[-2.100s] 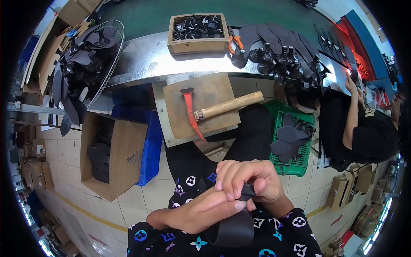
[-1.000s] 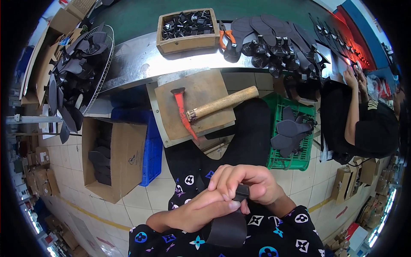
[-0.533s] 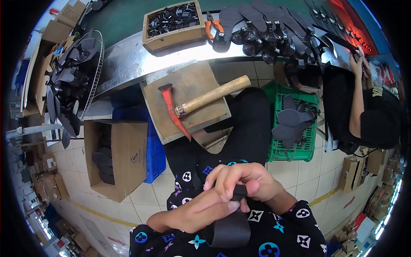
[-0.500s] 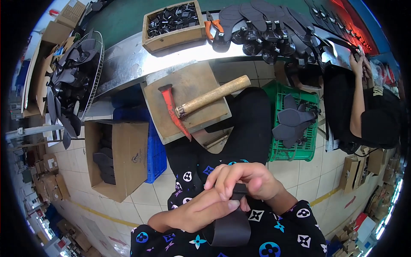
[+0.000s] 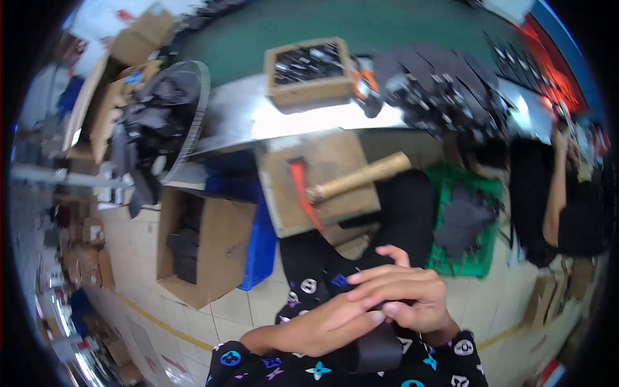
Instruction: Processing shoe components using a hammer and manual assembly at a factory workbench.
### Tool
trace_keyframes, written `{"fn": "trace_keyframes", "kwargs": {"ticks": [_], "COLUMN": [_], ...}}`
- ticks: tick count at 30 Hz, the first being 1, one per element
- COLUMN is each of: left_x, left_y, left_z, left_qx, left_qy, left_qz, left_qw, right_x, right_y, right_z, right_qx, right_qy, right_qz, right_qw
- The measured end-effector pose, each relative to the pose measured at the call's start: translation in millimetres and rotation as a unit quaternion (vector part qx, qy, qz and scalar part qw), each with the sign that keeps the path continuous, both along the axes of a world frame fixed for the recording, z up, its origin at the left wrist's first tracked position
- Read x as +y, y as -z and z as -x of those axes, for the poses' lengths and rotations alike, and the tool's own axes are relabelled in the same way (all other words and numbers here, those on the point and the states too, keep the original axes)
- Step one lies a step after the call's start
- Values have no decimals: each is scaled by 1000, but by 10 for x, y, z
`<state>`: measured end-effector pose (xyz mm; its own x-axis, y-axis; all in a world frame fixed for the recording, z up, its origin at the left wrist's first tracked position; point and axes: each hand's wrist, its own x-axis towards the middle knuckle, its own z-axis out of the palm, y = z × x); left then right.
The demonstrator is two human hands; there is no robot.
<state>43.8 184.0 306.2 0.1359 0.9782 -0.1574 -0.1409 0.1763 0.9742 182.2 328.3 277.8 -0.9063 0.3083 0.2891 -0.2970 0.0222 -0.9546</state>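
Note:
A dark, smooth strap (image 5: 378, 350), bent into a broad loop, hangs in front of my lap. Its upper end disappears between my hands. Coming in from the left, my left hand (image 5: 335, 320) is closed on that end, thumb lying along the top. My right hand (image 5: 412, 295) overlaps the left fingers and closes around the same end with its thumb tip at the strap; one of its fingers is raised. Just beyond the hands, a hammer (image 5: 358, 177) with a wooden handle and red head rests on a worn board (image 5: 277, 193). The picture is blurred, hiding fine detail.
On the metal bench stand a wooden box (image 5: 303, 97) of small black parts, orange-handled pliers (image 5: 366, 84) and piled dark soles (image 5: 425, 77). A carton (image 5: 222, 258) and a green crate (image 5: 480, 267) flank my legs. Another person's arm (image 5: 554, 200) works at the right.
The whole view has shifted, so bench and hands appear lower and farther right. My right fingers have straightened and spread over the left hand; the strap remains held.

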Motion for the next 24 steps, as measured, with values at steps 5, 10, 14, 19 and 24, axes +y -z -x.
{"fn": "trace_keyframes", "kwargs": {"ticks": [5, 10, 14, 19, 24], "left_x": [122, -42, -99, 136, -856], "left_y": [197, 292, 327, -479, -849], "left_z": [20, 119, 430, 1650, 4252], "left_qx": [-23, -269, -33, 171, 387], "left_qy": [-31, -155, -181, -514, -670], "left_qz": [28, 185, 56, -101, 8], "left_qw": [999, 932, 981, 834, 633], "right_x": [-88, 96, 450, 1158, 1944], "right_y": [19, 59, -68, 141, 225], "right_z": [86, 258, 384, 266, 125], "right_qx": [-41, -31, -79, -133, -140], "right_qy": [114, 191, 290, 362, 522], "right_qz": [35, -57, -121, -184, -175], "right_qw": [992, 979, 946, 904, 823]}}
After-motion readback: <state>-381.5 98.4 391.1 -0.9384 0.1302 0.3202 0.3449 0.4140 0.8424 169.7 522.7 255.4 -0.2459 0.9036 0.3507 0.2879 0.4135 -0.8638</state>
